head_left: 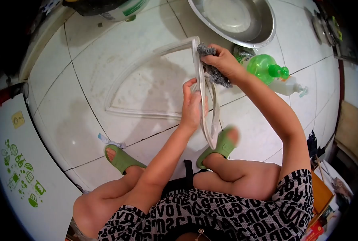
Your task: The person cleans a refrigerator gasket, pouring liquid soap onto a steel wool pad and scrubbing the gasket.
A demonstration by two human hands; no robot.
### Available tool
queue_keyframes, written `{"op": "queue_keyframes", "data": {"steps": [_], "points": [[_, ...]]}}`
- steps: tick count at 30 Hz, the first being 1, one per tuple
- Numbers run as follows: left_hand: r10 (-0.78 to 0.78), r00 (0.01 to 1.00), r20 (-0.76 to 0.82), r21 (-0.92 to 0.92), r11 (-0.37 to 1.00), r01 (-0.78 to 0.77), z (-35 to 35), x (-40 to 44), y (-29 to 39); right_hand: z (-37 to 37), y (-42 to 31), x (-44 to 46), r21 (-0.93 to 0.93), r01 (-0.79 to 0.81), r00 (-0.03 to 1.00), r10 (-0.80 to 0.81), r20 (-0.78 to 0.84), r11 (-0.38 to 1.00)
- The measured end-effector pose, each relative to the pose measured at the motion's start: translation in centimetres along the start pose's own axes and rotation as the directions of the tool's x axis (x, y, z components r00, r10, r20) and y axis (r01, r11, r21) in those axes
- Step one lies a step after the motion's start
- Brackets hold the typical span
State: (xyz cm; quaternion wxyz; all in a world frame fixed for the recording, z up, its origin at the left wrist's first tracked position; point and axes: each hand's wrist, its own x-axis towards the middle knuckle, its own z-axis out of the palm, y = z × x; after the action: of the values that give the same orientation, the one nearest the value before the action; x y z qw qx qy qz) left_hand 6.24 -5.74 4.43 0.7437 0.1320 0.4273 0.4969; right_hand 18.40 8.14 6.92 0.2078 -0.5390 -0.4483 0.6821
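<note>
A pale, flexible rubber-like strip [147, 54] forms a large loop, its curved part reaching left over the tiles and its lower end hanging near my right foot. My left hand [192, 106] is closed around the strip at the middle of the view. Higher up, my right hand [223, 64] grips a dark grey cloth [218, 75], which touches the upper part of the strip. Just right of that hand lies a green bottle [260, 68] with a pump top, and beside it a clear pump bottle [284, 86].
A metal basin [263, 30] stands at the top. At top left is a dark-rimmed tub [122, 12]. A white panel with green drawings [34, 160] fills the left side. My green slippers [122, 160] rest on the tiled floor [82, 132].
</note>
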Motion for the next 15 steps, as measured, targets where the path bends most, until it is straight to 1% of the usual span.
{"op": "queue_keyframes", "data": {"steps": [1,3,4,6,7,8,9,10,11,12,14,15], "points": [[-0.003,1.000,0.000,-0.001,1.000,0.003,0.4,0.0,0.2,0.1,0.4,-0.2,0.000,-0.003,1.000,0.003,-0.001,1.000],[-0.012,0.994,-0.111,-0.116,0.993,-0.001,0.9,0.3,0.8,0.7,0.9,-0.5,-0.125,0.108,0.994,-0.105,0.028,0.986],[-0.003,0.994,-0.113,-0.115,0.993,-0.010,0.7,0.7,1.1,1.1,0.8,-0.7,-0.126,0.114,0.993,-0.111,0.033,0.985],[-0.034,0.986,-0.165,-0.098,0.995,0.017,0.2,1.2,1.5,2.2,0.7,-1.8,-0.215,0.177,0.982,-0.159,0.098,0.960],[-0.008,0.975,-0.221,-0.076,0.997,-0.009,0.2,1.5,1.7,3.1,-0.4,-2.8,-0.255,0.131,0.989,-0.107,0.104,0.958],[-0.005,0.974,-0.225,-0.076,0.997,-0.012,-0.1,2.0,1.7,3.7,0.2,-3.2,-0.311,0.150,0.986,-0.118,0.120,0.939],[0.081,0.968,-0.239,-0.076,0.992,-0.102,-0.7,2.6,1.4,4.3,0.3,-4.0,-0.459,0.268,0.963,-0.226,0.147,0.847],[0.167,0.953,-0.252,-0.076,0.979,-0.191,-0.6,2.8,1.9,5.0,0.4,-4.9,-0.590,0.372,0.926,-0.325,0.191,0.716],[0.066,0.957,-0.281,-0.337,0.927,-0.163,0.0,3.0,2.2,5.8,0.6,-5.6,-0.642,0.455,0.879,-0.425,0.216,0.617],[0.069,0.958,-0.280,-0.338,0.927,-0.165,-0.2,2.7,2.0,6.4,0.4,-6.1,-0.687,0.465,0.862,-0.464,0.207,0.558],[-0.128,0.960,-0.250,-0.173,0.981,0.086,-0.8,1.8,1.6,5.8,1.1,-4.6,-0.749,0.479,0.808,-0.563,0.172,0.458],[-0.156,0.968,-0.195,-0.220,0.969,0.112,-0.3,1.6,1.9,5.3,0.4,-3.8,-0.781,0.413,0.831,-0.545,0.112,0.469]]}}
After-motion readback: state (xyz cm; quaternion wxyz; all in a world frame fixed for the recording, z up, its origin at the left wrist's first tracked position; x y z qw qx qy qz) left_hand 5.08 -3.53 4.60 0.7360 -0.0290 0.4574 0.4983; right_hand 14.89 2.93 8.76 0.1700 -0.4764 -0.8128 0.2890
